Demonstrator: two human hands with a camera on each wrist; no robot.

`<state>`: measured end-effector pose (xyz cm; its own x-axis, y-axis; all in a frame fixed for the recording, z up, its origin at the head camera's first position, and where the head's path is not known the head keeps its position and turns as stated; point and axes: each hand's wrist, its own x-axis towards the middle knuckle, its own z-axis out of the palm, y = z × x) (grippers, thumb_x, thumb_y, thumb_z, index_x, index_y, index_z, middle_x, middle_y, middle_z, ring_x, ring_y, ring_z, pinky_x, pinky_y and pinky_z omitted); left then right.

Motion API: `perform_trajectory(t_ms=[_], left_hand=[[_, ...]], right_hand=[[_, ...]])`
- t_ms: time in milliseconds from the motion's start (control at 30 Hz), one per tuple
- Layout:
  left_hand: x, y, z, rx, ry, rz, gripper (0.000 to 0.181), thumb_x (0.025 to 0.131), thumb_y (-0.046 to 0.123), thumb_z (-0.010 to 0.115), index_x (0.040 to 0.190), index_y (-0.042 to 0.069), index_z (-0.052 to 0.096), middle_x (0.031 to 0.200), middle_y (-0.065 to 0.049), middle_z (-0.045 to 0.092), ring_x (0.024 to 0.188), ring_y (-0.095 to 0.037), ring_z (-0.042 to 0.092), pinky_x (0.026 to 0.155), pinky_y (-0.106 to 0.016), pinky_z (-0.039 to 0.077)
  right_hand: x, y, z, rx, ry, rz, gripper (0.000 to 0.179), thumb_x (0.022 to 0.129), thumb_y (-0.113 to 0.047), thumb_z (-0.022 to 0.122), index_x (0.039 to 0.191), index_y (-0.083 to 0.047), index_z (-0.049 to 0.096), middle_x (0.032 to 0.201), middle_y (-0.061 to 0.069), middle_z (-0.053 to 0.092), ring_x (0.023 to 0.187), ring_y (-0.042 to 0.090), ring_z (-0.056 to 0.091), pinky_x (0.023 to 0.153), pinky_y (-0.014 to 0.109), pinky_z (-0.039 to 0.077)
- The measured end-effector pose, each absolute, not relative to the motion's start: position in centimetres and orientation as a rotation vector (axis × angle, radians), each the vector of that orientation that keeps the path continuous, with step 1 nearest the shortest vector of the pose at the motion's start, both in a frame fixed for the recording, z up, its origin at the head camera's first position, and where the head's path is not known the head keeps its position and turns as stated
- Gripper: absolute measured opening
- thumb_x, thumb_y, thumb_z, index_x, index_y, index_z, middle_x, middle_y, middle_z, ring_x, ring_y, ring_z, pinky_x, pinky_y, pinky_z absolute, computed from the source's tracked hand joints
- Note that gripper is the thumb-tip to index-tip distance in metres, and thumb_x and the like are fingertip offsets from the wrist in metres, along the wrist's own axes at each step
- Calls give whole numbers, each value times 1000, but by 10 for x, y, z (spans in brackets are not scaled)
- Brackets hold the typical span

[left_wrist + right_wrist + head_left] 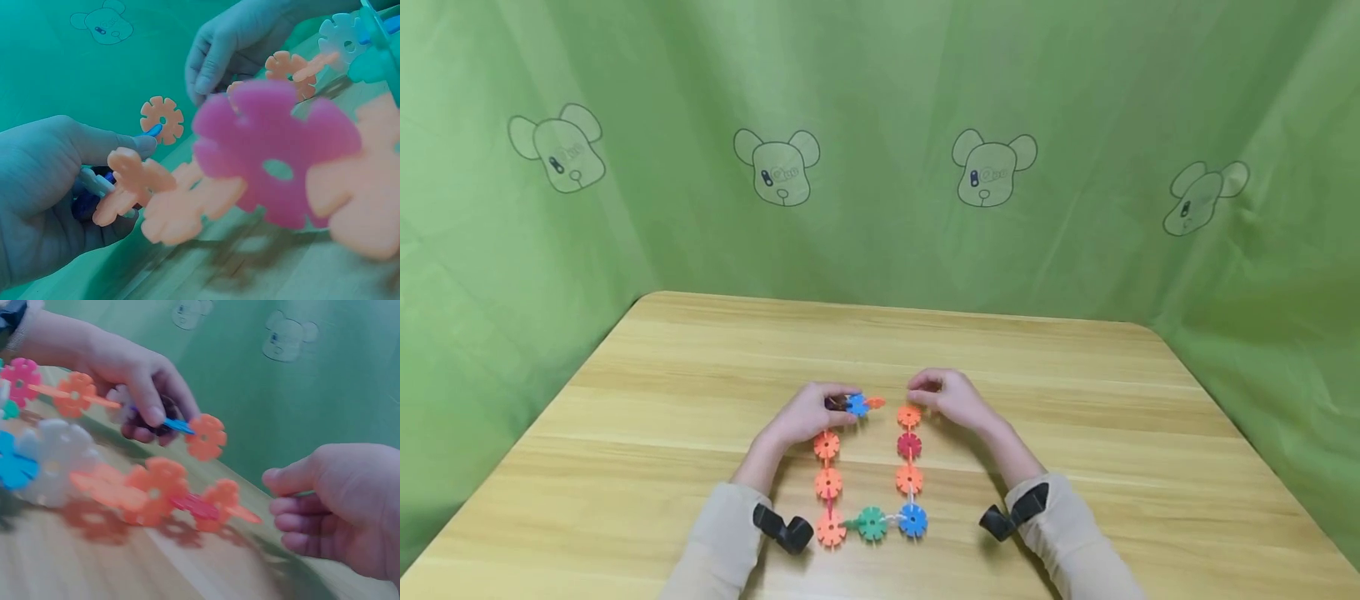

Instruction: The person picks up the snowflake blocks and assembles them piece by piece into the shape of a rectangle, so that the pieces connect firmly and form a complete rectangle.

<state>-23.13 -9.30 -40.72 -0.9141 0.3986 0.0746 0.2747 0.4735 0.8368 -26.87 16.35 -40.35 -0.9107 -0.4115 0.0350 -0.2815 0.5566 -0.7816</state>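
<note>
Slotted plastic snowflake discs are joined into a chain with three sides. At its far left corner my left hand (806, 412) pinches the chain, thumb and fingers around dark and blue pieces. A blue disc (857, 406) and an orange disc (207, 437) stick out to the right of those fingertips. My right hand (953, 400) holds nothing; its fingers are loosely bent just above the orange end disc (908, 416) of the right side. A gap separates this end from the piece in the left hand. The left palm partly hides the gripped discs.
Near me, the chain's front side has an orange corner disc (831, 528), a green disc (872, 523) and a blue corner disc (913, 521). Black wrist cameras (784, 530) sit on both sleeves. Behind the wooden table (1045, 350) hangs a green curtain (880, 258).
</note>
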Motion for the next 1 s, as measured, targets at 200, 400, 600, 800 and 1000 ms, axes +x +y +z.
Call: perform_trajectory(t_ms=[200, 400, 600, 800, 1000], left_hand=[[-230, -92, -407, 577, 2575, 1441, 41, 81, 12, 70, 121, 4, 61, 92, -5, 63, 79, -15, 55, 69, -29, 48], [-230, -91, -407, 580, 2581, 1436, 42, 81, 14, 71, 120, 4, 62, 94, -6, 63, 78, -16, 54, 69, -30, 47], [-230, -91, -408, 609, 2576, 1428, 45, 80, 14, 72, 122, 3, 60, 94, -5, 64, 83, -15, 57, 72, -30, 49], [-231, -90, -409, 588, 2586, 1410, 45, 79, 18, 73, 121, 6, 61, 96, -7, 64, 81, -16, 56, 71, -30, 48], [-232, -89, -409, 569, 2605, 1415, 45, 80, 19, 72, 122, 8, 62, 107, -9, 63, 89, -18, 56, 77, -34, 48]], right_hand=[[-268, 171, -405, -625, 2490, -1194, 22, 90, -17, 61, 101, 1, 63, 74, 6, 58, 60, 16, 52, 52, 27, 45], [-268, 168, -408, -569, 2432, -1258, 23, 88, -13, 63, 104, 2, 62, 73, 5, 59, 56, 13, 52, 48, 23, 42], [-267, 166, -408, -544, 2385, -1325, 23, 86, -8, 63, 105, 6, 62, 75, 5, 60, 59, 14, 54, 53, 25, 47], [-267, 164, -402, -552, 2355, -1363, 28, 85, -9, 65, 108, 8, 62, 74, 5, 63, 59, 14, 55, 55, 28, 49], [-267, 160, -397, -496, 2320, -1437, 25, 85, -2, 63, 107, 11, 60, 77, 4, 62, 63, 18, 57, 60, 34, 51]])
